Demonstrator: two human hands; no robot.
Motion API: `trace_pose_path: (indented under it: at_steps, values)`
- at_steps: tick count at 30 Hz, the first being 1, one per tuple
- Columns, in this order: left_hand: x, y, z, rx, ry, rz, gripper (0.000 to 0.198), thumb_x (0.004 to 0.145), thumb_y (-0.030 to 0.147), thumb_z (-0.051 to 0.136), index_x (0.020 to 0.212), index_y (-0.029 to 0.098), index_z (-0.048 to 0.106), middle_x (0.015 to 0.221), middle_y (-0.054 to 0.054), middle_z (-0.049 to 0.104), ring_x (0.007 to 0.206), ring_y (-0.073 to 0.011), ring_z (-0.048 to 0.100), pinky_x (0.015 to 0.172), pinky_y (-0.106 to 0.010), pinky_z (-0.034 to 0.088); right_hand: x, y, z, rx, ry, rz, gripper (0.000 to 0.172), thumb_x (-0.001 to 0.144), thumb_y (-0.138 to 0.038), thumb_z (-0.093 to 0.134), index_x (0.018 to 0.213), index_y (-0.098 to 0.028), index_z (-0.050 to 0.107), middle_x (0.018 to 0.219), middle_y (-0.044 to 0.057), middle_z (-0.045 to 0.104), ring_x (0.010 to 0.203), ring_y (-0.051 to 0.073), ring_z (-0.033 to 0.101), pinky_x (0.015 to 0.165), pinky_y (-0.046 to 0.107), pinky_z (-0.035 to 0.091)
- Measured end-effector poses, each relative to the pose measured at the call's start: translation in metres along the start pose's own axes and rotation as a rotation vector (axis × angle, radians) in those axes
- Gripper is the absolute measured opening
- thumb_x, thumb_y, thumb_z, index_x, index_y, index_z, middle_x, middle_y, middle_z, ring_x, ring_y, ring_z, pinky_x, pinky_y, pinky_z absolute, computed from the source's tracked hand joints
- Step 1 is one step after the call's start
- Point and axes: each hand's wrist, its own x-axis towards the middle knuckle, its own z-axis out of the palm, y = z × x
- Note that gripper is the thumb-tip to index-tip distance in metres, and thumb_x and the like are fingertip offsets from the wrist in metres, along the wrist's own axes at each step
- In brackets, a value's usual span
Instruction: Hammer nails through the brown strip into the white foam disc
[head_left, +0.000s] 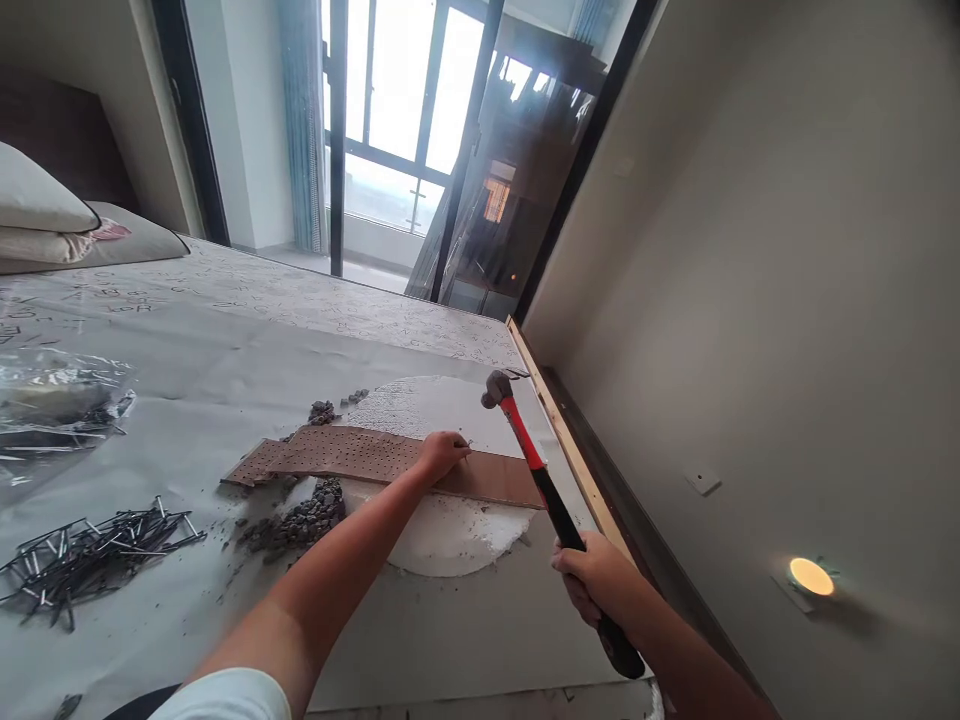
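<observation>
My right hand (600, 578) is wrapped round the black grip of a hammer (555, 500) with a red neck. Its dark metal head is raised to the right of a long brown board (352, 452) with rows of small holes. Over the board's unpierced right part, my left hand (442, 455) pinches what looks like a nail (466, 450), its fingertips close to the surface. A white round slab (450, 540) lies beneath the board. Another holed brown piece (255, 463) shows at the board's left end.
A pile of loose nails (97, 555) lies at the left, below a clear plastic bag (60, 405). Grey rubble (304, 520) is heaped beside the board. A wooden rail (566, 440) runs along the right edge, near the wall. Pillows (41, 200) lie at the far left.
</observation>
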Motion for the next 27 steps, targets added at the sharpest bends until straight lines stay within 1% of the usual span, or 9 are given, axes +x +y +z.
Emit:
trace_pose_path:
  at_steps: [6, 10, 12, 17, 21, 23, 27]
  values:
    - [0.001, -0.003, 0.003, 0.024, 0.006, 0.013, 0.021, 0.074, 0.033, 0.061, 0.082, 0.019, 0.074, 0.087, -0.005, 0.073, 0.080, -0.0178, 0.063, 0.067, -0.024, 0.041, 0.012, 0.016, 0.005, -0.039, -0.038, 0.090, 0.015, 0.059, -0.017, 0.044, 0.059, -0.024, 0.031, 0.032, -0.011, 0.029, 0.025, 0.007, 0.025, 0.026, 0.021, 0.021]
    - [0.001, -0.003, 0.002, 0.031, -0.013, 0.010, 0.021, 0.074, 0.034, 0.061, 0.083, 0.020, 0.074, 0.087, -0.005, 0.073, 0.081, -0.0178, 0.063, 0.067, -0.025, 0.040, 0.009, 0.010, 0.001, -0.035, 0.022, -0.018, 0.012, 0.062, -0.018, 0.044, 0.059, -0.023, 0.033, 0.032, -0.011, 0.029, 0.025, 0.006, 0.025, 0.027, 0.021, 0.023]
    - [0.001, -0.002, 0.001, 0.032, -0.018, 0.001, 0.021, 0.075, 0.034, 0.061, 0.083, 0.020, 0.073, 0.087, -0.005, 0.073, 0.081, -0.0176, 0.063, 0.068, -0.025, 0.040, 0.007, 0.007, 0.002, -0.044, 0.042, -0.027, 0.013, 0.061, -0.018, 0.044, 0.058, -0.023, 0.033, 0.031, -0.012, 0.028, 0.025, 0.006, 0.024, 0.027, 0.020, 0.022]
    - [0.000, -0.003, 0.002, 0.047, 0.001, -0.008, 0.021, 0.074, 0.035, 0.061, 0.082, 0.021, 0.073, 0.086, -0.004, 0.072, 0.080, -0.0177, 0.063, 0.069, -0.025, 0.041, 0.012, 0.013, 0.006, -0.033, -0.054, 0.111, 0.016, 0.058, -0.015, 0.043, 0.057, -0.024, 0.030, 0.031, -0.011, 0.028, 0.025, 0.007, 0.024, 0.026, 0.021, 0.020]
    - [0.002, -0.006, 0.004, 0.048, -0.020, 0.013, 0.021, 0.074, 0.034, 0.059, 0.082, 0.020, 0.073, 0.087, -0.005, 0.072, 0.080, -0.0177, 0.063, 0.068, -0.025, 0.041, 0.009, 0.009, 0.004, -0.003, -0.044, 0.013, 0.015, 0.060, -0.018, 0.045, 0.057, -0.024, 0.032, 0.033, -0.011, 0.030, 0.026, 0.006, 0.025, 0.027, 0.020, 0.023]
    - [0.003, -0.005, 0.004, 0.052, -0.019, 0.010, 0.021, 0.074, 0.034, 0.059, 0.082, 0.020, 0.073, 0.088, -0.005, 0.072, 0.079, -0.0175, 0.062, 0.067, -0.024, 0.041, 0.007, 0.009, 0.004, -0.007, -0.025, -0.013, 0.013, 0.061, -0.018, 0.045, 0.058, -0.023, 0.034, 0.032, -0.012, 0.030, 0.026, 0.006, 0.025, 0.028, 0.020, 0.024]
    - [-0.001, -0.001, 0.002, 0.098, -0.014, -0.006, 0.023, 0.073, 0.037, 0.058, 0.077, 0.020, 0.072, 0.083, -0.006, 0.071, 0.077, -0.0190, 0.062, 0.066, -0.025, 0.040, 0.013, 0.021, 0.009, -0.052, -0.055, 0.092, 0.015, 0.058, -0.015, 0.042, 0.056, -0.024, 0.030, 0.031, -0.012, 0.027, 0.024, 0.007, 0.023, 0.026, 0.021, 0.021]
